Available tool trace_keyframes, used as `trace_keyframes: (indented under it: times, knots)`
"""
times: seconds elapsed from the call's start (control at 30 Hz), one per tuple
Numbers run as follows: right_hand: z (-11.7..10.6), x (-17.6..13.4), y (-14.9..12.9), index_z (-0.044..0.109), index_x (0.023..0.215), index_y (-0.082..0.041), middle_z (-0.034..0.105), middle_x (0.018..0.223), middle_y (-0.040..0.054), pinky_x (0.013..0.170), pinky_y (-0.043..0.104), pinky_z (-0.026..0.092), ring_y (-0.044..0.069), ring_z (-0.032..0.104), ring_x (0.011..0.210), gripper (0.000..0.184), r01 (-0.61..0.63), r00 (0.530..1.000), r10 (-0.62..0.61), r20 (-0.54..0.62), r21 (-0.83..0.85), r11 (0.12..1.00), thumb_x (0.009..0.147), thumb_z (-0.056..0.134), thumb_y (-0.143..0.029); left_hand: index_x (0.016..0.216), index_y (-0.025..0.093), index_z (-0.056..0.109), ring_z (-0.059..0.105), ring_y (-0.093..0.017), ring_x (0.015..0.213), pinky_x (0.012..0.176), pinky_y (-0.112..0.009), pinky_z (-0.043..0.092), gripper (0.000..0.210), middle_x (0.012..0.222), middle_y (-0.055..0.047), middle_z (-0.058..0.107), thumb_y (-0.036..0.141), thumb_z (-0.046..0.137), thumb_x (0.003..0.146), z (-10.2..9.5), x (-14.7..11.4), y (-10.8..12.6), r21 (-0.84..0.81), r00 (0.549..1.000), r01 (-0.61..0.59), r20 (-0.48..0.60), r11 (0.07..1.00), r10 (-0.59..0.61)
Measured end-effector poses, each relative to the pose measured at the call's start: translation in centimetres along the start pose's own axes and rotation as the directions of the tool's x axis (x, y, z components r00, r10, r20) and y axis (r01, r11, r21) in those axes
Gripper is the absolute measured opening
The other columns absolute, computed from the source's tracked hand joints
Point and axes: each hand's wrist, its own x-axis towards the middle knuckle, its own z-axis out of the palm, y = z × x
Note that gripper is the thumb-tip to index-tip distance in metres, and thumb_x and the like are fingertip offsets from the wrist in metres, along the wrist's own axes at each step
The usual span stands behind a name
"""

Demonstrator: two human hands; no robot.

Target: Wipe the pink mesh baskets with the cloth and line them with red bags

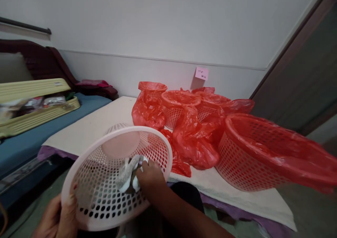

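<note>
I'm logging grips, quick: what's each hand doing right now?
Left hand: closed on the rim of the white basket.
Right hand: closed, holding a bunched cloth inside that basket.

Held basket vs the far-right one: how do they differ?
The held basket is bare-rimmed; the right-hand basket wears a red bag over its rim. The held basket is tipped in the left hand; the right-hand basket stands on the white surface, untouched. Both have perforated walls.
</note>
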Motion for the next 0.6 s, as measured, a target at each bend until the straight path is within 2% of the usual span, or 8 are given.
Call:
trace_keyframes:
  times: [0.1,0.2,0.27,0.33,0.4,0.47,0.6]
  knots:
    - [-0.2,-1.9,-1.6,0.065,0.084,-0.018,0.066,0.086,0.0087,0.072,0.039,0.051,0.023,0.061,0.080,0.008,0.124,0.992,-0.127,0.017,0.120,0.985,0.084,0.064,-0.026,0.106,0.026,0.064,0.061,-0.023,0.083,0.073,-0.035,0.046,0.054,0.088,-0.001,0.067,0.070,0.043,0.082,-0.1,-0.3,3.9,0.077,1.000,0.000,0.012,0.997,-0.001]
    - [0.0,-4.1,-3.6,0.063,0.094,-0.018,0.064,0.088,0.0069,0.071,0.039,0.053,0.023,0.059,0.080,0.025,0.248,0.967,-0.255,0.013,0.192,0.950,0.079,0.068,-0.038,0.107,0.027,0.066,0.062,-0.022,0.081,0.074,-0.034,0.047,0.053,0.086,0.000,0.068,0.068,0.045,0.081,0.1,0.4,5.5,0.062,0.999,-0.049,0.006,0.997,0.048]
    - [0.3,-4.9,-4.1,0.060,0.111,-0.018,0.064,0.096,0.0085,0.076,0.042,0.053,0.026,0.060,0.088,0.038,0.239,0.971,-0.237,-0.032,0.162,0.957,0.081,0.066,-0.040,0.106,0.027,0.067,0.061,-0.021,0.079,0.073,-0.032,0.047,0.052,0.087,0.000,0.069,0.068,0.048,0.080,0.3,0.9,5.8,0.028,0.998,-0.059,0.012,0.998,0.059]
    - [0.8,-5.0,-3.8,0.054,0.123,-0.018,0.063,0.101,0.0095,0.079,0.043,0.053,0.026,0.060,0.093,0.039,0.214,0.976,-0.206,-0.075,0.123,0.969,0.087,0.060,-0.033,0.106,0.026,0.068,0.060,-0.019,0.075,0.070,-0.030,0.048,0.055,0.088,0.001,0.069,0.070,0.051,0.077,0.5,1.3,6.0,-0.001,0.999,-0.031,0.034,1.000,0.031]
    - [1.1,-4.8,-3.5,0.054,0.122,-0.018,0.063,0.099,0.0091,0.078,0.042,0.053,0.025,0.059,0.092,0.031,0.195,0.979,-0.187,-0.085,0.093,0.976,0.092,0.054,-0.024,0.107,0.026,0.069,0.059,-0.018,0.075,0.070,-0.029,0.049,0.058,0.091,0.000,0.070,0.072,0.053,0.075,0.7,1.2,6.3,-0.055,0.999,0.008,0.037,0.998,-0.006]
    - [1.1,-4.4,-3.7,0.054,0.120,-0.015,0.062,0.096,0.0092,0.074,0.042,0.053,0.026,0.059,0.088,0.030,0.204,0.977,-0.196,-0.082,0.100,0.974,0.092,0.054,-0.025,0.107,0.025,0.068,0.060,-0.018,0.079,0.073,-0.029,0.050,0.059,0.094,0.000,0.070,0.072,0.055,0.074,1.0,0.8,6.4,-0.107,0.999,0.040,0.024,0.993,-0.037]
    - [0.1,-3.4,-5.3,0.049,0.127,-0.008,0.061,0.107,0.0133,0.074,0.044,0.054,0.029,0.056,0.093,0.067,0.211,0.977,-0.198,-0.076,0.239,0.948,0.074,0.073,-0.041,0.103,0.023,0.066,0.059,-0.018,0.076,0.066,-0.027,0.048,0.063,0.085,0.000,0.068,0.076,0.055,0.071,1.6,-1.1,5.4,-0.152,0.991,0.122,0.077,0.981,-0.112]
